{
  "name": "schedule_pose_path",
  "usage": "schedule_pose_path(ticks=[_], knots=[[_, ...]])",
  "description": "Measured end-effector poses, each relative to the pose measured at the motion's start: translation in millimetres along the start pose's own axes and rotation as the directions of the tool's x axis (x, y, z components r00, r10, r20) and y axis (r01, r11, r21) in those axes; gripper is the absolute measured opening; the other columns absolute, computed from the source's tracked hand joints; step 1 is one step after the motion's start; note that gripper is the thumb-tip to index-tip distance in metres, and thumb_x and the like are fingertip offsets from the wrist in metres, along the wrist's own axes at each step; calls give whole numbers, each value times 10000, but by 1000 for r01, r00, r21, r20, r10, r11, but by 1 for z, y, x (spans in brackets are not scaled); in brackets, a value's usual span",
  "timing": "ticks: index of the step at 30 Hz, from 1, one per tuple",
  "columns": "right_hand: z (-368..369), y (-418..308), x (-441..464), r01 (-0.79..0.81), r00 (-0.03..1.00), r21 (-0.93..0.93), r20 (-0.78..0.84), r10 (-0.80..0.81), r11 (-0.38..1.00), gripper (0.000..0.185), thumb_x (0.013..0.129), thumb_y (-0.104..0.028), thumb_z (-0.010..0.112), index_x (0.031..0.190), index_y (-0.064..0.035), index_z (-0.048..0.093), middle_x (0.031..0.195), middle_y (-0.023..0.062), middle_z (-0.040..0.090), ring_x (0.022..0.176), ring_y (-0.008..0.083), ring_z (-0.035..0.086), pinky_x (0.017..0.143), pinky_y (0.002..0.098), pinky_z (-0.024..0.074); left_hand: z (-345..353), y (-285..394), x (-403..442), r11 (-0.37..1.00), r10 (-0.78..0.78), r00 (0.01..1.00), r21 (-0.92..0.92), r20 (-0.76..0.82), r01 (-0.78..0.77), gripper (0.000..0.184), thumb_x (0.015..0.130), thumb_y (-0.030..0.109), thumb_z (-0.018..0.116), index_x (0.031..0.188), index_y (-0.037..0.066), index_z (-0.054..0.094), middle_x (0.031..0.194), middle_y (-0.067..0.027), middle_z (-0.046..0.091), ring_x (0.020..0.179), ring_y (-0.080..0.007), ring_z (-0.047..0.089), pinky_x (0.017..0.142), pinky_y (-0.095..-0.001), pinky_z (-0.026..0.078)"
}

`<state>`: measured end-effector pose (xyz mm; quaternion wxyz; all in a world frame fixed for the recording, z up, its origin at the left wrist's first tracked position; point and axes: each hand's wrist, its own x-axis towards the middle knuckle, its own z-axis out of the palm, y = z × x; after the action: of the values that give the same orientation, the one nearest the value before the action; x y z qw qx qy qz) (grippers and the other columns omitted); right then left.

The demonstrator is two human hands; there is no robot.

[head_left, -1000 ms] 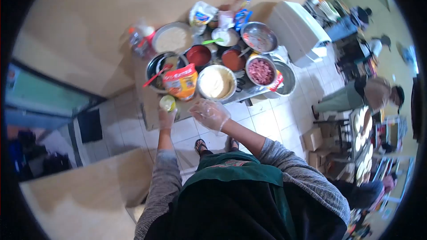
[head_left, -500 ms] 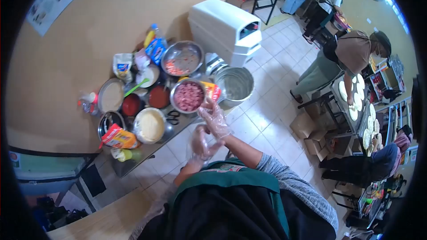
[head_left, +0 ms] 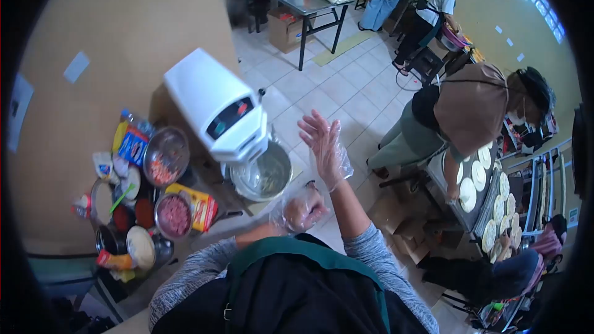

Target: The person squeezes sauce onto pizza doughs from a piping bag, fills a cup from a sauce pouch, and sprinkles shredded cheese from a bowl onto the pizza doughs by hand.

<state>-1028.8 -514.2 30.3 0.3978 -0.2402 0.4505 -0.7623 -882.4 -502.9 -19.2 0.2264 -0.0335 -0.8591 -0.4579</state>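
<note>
My right hand (head_left: 325, 148), in a clear plastic glove, is raised with its fingers spread and nothing in it. Below it and to the left is my left hand (head_left: 301, 209), also gloved, its fingers curled together; what they hold, if anything, is hidden. Both hands are apart, near the large metal mixer bowl (head_left: 262, 173) under the white mixer (head_left: 216, 102). A bowl of pink diced meat (head_left: 174, 215) stands left of them, beside a yellow-and-red packet (head_left: 197, 205).
A metal bowl with orange bits (head_left: 166, 156) and a bowl of cream-coloured mix (head_left: 141, 247) are at left. One person (head_left: 473, 108) leans over a table of flat dough rounds (head_left: 478, 176) at right. A dark table (head_left: 297, 0) stands at the back.
The view has swung right, so the bowls now sit further left. My left hand has let go of the green-topped container, and my right hand has risen and spread its fingers.
</note>
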Motion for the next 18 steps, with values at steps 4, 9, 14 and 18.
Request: schedule_pose_path(ticks=[4, 9, 14, 18], knots=[[-74, -34, 129, 93, 982, 87, -174, -77, 992, 684, 882, -559, 311, 1304, -21, 310, 1221, 156, 418, 1084, 260, 464, 924, 386, 367, 4, -77, 155, 996, -25, 958, 70, -285, 47, 737, 665, 536, 681, 1018, -3, 322, 812, -98, 440, 660, -215, 474, 597, -340, 409], [-146, -102, 244, -6, 976, 222, -212, 54, 975, 709, 851, -594, 347, 1280, -30, 320, 1181, 145, 425, 1049, 281, 475, 883, 454, 397, -5, -147, 311, 995, -55, 937, -96, -344, 23, 672, 692, 521, 653, 1033, 25, 355, 769, -81, 427, 608, -157, 446, 533, -297, 391], [-205, -116, 374, -51, 971, 346, -202, 127, 937, 692, 847, -593, 354, 1254, -33, 348, 1153, 144, 430, 1038, 290, 473, 895, 484, 406, -38, -221, 436, 1000, -5, 951, -16, -308, 0, 229, 779, 215, 633, 855, 46, 498, 706, -101, 540, 588, -275, 551, 537, -366, 415], [-233, -121, 494, -48, 992, 364, -89, 86, 930, 674, 857, -581, 342, 1241, -27, 354, 1145, 144, 424, 1023, 289, 477, 889, 499, 412, -52, -301, 505, 989, -130, 961, 36, -244, 143, 67, 793, 96, 567, 827, 47, 537, 711, -163, 551, 656, -361, 543, 562, -437, 413]])
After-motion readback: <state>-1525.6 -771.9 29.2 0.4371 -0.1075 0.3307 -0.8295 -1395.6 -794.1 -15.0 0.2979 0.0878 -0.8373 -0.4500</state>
